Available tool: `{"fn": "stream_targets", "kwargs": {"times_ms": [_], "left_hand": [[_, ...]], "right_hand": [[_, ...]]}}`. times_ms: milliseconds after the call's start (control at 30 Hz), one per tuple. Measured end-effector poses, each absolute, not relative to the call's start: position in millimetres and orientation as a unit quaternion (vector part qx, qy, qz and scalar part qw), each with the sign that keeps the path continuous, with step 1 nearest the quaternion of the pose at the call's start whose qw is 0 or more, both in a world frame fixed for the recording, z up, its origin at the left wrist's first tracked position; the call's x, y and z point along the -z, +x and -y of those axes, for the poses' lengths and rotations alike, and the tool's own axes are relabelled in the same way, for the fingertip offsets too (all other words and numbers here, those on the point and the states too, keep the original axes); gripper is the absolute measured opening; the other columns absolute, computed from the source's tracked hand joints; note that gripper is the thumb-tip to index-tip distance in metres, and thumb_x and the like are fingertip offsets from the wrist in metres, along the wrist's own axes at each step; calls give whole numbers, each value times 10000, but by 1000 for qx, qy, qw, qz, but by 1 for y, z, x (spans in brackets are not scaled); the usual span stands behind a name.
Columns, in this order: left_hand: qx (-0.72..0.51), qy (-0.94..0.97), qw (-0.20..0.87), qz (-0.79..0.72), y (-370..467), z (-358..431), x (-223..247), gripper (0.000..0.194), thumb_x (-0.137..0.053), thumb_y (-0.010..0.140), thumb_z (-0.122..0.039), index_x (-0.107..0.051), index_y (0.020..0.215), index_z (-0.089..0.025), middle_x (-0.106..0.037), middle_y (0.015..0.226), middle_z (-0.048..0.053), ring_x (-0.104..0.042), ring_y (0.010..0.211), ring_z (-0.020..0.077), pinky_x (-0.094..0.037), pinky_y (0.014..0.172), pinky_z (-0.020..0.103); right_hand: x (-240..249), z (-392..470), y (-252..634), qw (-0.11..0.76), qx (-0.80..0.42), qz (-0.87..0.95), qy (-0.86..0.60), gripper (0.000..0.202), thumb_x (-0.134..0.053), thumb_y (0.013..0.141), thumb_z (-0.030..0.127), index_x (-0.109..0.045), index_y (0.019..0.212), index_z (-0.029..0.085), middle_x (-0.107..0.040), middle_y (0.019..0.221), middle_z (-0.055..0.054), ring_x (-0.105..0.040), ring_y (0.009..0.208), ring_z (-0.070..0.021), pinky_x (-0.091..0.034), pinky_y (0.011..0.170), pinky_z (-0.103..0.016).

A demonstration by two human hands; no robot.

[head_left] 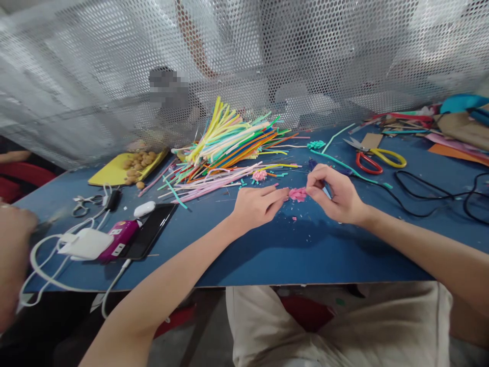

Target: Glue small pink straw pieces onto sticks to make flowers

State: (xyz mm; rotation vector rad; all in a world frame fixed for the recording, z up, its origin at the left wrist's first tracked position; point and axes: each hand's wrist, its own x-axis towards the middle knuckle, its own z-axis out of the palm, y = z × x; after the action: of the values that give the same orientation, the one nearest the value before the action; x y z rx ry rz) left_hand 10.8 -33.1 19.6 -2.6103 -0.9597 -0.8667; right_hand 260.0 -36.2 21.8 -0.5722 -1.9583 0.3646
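A small pink cluster of pipe-cleaner pieces [297, 194] is held just above the blue table, between my two hands. My left hand [257, 205] pinches its left end with the fingertips. On the other side, my right hand [334, 193] is closed with thumb and forefinger at the cluster's right end. Part of a dark blue tool [312, 164] shows behind the right hand; its kind is mostly hidden. Beyond the left hand lie a paler pink cluster [260, 175] and a row of pink pipe cleaners [221, 182].
A large heap of coloured pipe cleaners [233, 137] rests against the perforated metal screen [244, 61]. Red-and-yellow-handled scissors [376, 155] and black cable lie right. At left are a phone [153, 232], a purple power strip [121, 239], a yellow sheet [109, 171] and another person's arm [13, 250].
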Motion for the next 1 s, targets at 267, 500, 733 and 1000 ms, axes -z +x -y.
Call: {"fn": "stream_targets", "kwargs": {"times_ms": [267,500,733,1000], "left_hand": [[284,-891,121,333,11,34,-21,306,-489,1053,-385,-766,1133,-283,-803,903,-4,-695,698,112,-371,570,251],[303,-888,133,318,11,32,-18,282,-506,1047,-352,-756,1156,-281,-799,885,-12,-673,659,107,-355,548,248],[302,-888,126,323,9,32,-15,278,-506,1046,-360,-748,1164,-290,-784,878,-6,-671,673,111,-349,543,249],[342,-881,153,290,10,29,-15,241,-549,1031,-308,-767,1119,-255,-796,864,-2,-697,644,95,-334,516,239]], "right_hand": [[-23,35,259,496,-106,829,-234,117,-604,920,154,-537,917,250,-542,776,5,-474,701,-174,-374,750,-397],[-23,32,261,496,-61,834,-233,110,-628,879,171,-554,906,248,-564,759,4,-524,710,-188,-394,765,-413],[-22,30,262,496,-41,836,-231,118,-631,857,162,-554,889,245,-565,744,8,-528,707,-186,-397,768,-414],[-23,31,262,498,-37,836,-227,117,-638,854,165,-557,886,243,-563,735,10,-527,695,-182,-398,755,-415]]}}
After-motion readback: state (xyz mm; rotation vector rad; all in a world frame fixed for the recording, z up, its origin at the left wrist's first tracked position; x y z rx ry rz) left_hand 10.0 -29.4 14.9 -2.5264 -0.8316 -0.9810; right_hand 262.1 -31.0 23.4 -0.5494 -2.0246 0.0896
